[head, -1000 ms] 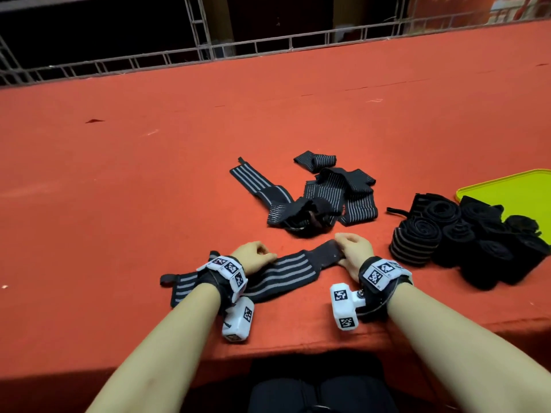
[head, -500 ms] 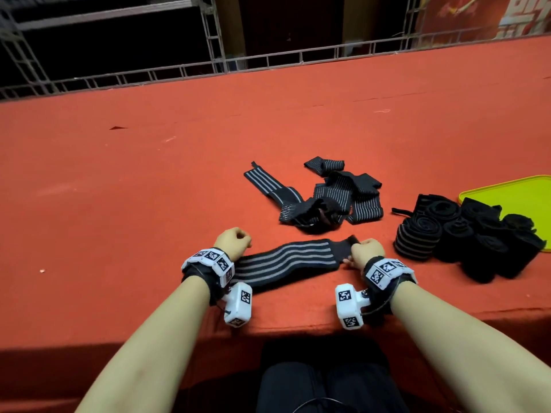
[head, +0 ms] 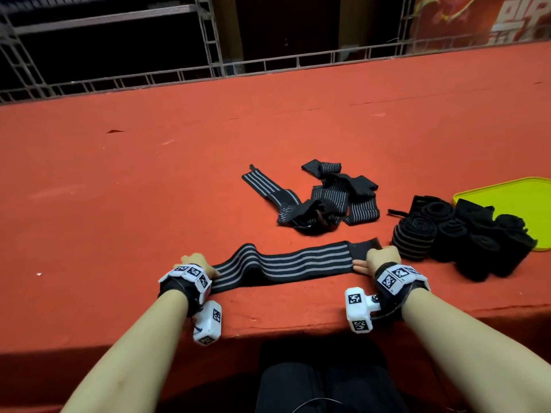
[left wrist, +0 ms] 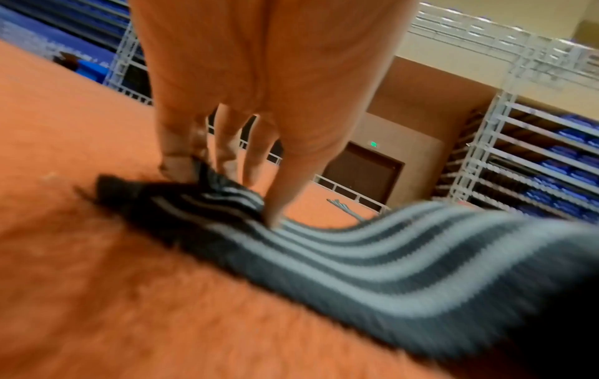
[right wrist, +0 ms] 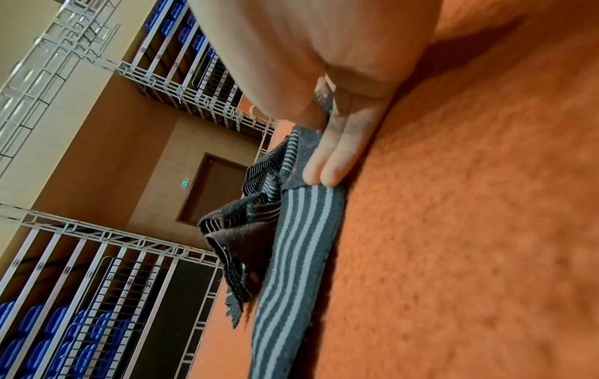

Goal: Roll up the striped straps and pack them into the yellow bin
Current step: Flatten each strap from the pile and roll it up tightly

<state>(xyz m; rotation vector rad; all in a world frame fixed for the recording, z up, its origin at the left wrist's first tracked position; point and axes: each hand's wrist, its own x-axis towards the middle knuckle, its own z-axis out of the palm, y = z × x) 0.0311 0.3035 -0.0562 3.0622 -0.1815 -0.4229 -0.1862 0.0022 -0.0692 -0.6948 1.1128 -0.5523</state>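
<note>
A striped strap (head: pixel 283 265) lies stretched left to right along the near edge of the red tabletop (head: pixel 149 180), with a slight hump near its left end. The left hand (head: pixel 195 265) pinches the strap's left end, fingers (left wrist: pixel 181 164) curled down onto the bunched fabric in the left wrist view. The right hand (head: pixel 383 259) grips the plain black right end, thumb on top and two fingers (right wrist: pixel 327 164) lying straight beneath the fabric at the seam where the stripes begin. Farther back, right of centre, a loose pile of unrolled straps (head: pixel 328 201) lies tangled on the tabletop, apart from the stretched one. To the right, a cluster of rolled straps (head: pixel 459 234) stands on end, packed close together; the rightmost rolls overlap the near left edge of the yellow bin (head: pixel 518 195), which sits at the right edge of the head view. A metal railing (head: pixel 268 67) runs along the far side of the tabletop.
</note>
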